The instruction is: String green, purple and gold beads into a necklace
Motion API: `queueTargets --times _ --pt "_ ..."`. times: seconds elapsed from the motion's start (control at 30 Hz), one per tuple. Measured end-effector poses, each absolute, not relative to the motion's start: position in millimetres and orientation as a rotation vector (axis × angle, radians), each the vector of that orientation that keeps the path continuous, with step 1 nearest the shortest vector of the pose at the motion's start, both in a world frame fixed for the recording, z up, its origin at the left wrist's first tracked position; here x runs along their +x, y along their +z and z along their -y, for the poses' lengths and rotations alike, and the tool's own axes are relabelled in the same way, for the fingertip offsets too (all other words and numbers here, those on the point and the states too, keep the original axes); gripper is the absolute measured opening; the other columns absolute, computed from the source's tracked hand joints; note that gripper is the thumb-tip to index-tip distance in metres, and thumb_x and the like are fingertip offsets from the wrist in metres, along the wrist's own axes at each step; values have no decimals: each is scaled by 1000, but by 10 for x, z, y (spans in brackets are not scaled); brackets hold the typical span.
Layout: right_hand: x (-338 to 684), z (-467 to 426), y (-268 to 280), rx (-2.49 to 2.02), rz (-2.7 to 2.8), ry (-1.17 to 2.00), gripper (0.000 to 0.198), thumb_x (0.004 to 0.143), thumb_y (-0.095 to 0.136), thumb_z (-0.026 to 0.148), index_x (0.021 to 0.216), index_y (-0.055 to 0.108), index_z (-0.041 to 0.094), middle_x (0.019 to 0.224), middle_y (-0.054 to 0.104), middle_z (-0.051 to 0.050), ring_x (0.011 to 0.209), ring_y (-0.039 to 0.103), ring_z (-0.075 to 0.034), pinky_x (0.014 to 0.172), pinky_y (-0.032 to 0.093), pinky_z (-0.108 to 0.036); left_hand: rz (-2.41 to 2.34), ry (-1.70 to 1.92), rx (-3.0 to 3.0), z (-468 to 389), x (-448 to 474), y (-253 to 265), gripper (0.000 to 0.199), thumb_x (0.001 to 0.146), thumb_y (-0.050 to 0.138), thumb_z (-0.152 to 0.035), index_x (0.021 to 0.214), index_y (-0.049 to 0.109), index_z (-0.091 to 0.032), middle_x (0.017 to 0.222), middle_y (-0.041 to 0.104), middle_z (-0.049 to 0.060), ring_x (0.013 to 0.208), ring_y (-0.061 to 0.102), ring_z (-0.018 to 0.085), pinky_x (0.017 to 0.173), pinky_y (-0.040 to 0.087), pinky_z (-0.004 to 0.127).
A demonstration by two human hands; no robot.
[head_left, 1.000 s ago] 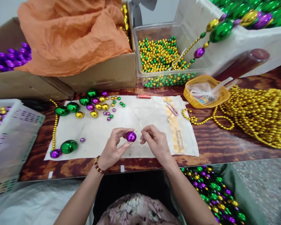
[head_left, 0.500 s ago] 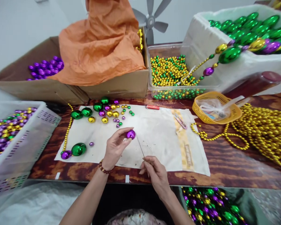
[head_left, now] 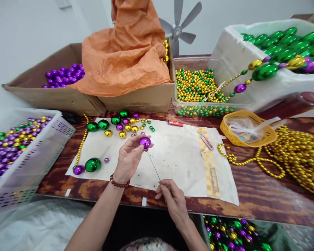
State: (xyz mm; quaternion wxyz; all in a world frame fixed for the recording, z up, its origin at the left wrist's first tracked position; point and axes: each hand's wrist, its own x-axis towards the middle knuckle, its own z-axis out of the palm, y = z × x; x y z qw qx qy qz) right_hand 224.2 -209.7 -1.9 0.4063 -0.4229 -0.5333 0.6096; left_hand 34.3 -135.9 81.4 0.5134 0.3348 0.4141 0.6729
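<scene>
Between the thumb and fingers of my left hand (head_left: 129,157) is a shiny purple bead (head_left: 145,143), raised above the white cloth (head_left: 178,153). My right hand (head_left: 172,195) pinches the lower end of a long thin needle (head_left: 154,165). Its upper end meets the underside of the bead; whether it has entered a hole I cannot tell. Left of my hands, a large green bead (head_left: 92,165) and a purple bead (head_left: 79,169) lie at the end of a gold bead strand (head_left: 81,146). Loose green, purple and gold beads (head_left: 122,134) lie beyond my left hand.
A red lighter (head_left: 175,123) and pink-handled thread snips (head_left: 206,141) lie on the cloth. To the right are a yellow basket (head_left: 231,137) and heaped gold bead strands (head_left: 298,157). Bead-filled containers line the back, including a clear bin (head_left: 211,104); a white crate (head_left: 45,150) stands left.
The needle's tip, beside the purple bead before, now meets its underside. My left hand has turned the bead slightly. The whole view has shifted a little.
</scene>
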Motion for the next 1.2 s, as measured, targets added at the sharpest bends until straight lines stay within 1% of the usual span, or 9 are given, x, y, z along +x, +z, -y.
queueTargets --times 0.2,0.33,0.53,0.73,0.87,0.97,1.03,1.1,1.2 --pt "2231 2091 -19 -1059 1312 1530 21 101 53 39 100 61 20 75 70 -1 56 68 -13 57 54 -24 -964 1606 769 1375 359 813 29 81 80 -29 109 75 -23 116 76 7 94 74 20 92 58 38" --pt "2188 2089 -38 -1035 1293 1530 18 102 52 37 100 60 21 76 70 -1 57 68 -13 57 52 -23 -965 1585 778 1413 434 831 28 82 79 -30 109 74 -23 115 76 9 94 74 21 93 58 41" --pt "2046 2058 -7 -1001 1200 1502 20 104 49 37 99 59 20 77 69 -1 54 67 -11 54 50 -22 -981 1589 819 1541 601 859 28 81 80 -28 108 74 -22 116 76 9 99 73 22 94 58 39" --pt "1976 1913 129 -978 1140 1507 20 101 55 39 100 61 20 76 69 0 52 66 -11 51 48 -22 -1096 1505 893 1697 698 780 29 86 74 -25 114 70 -21 123 72 9 105 70 20 97 56 35" --pt "2030 1779 188 -1061 1065 1532 24 96 62 43 96 62 19 71 70 -1 49 64 -11 46 43 -20 -1188 1364 971 1716 781 657 35 88 72 -27 122 63 -24 124 70 8 107 68 20 94 55 33" --pt "2125 1714 190 -1116 1014 1521 26 93 66 43 90 62 18 69 69 -1 51 64 -12 47 42 -19 -1359 1212 1198 1614 663 534 39 88 70 -31 126 62 -24 122 69 9 108 66 21 95 53 35" --pt "2190 1699 170 -1134 994 1518 26 92 66 43 89 61 18 70 69 -1 52 64 -11 47 41 -19 -1596 1182 1375 1491 445 433 36 91 66 -33 125 62 -22 120 68 10 104 67 22 93 53 37" --pt "2232 1703 139 -1132 1001 1544 26 93 66 44 90 60 18 69 68 0 51 63 -10 46 41 -19 -1892 1182 1540 1348 174 325 27 93 60 -31 117 65 -20 116 67 10 98 66 23 89 53 40" --pt "2238 1729 83 -1111 1041 1614 26 92 65 44 96 60 19 74 70 0 51 64 -11 47 42 -20 -2194 999 1794 1157 -124 190 22 93 55 -24 111 66 -18 109 66 12 101 62 27 93 50 45"
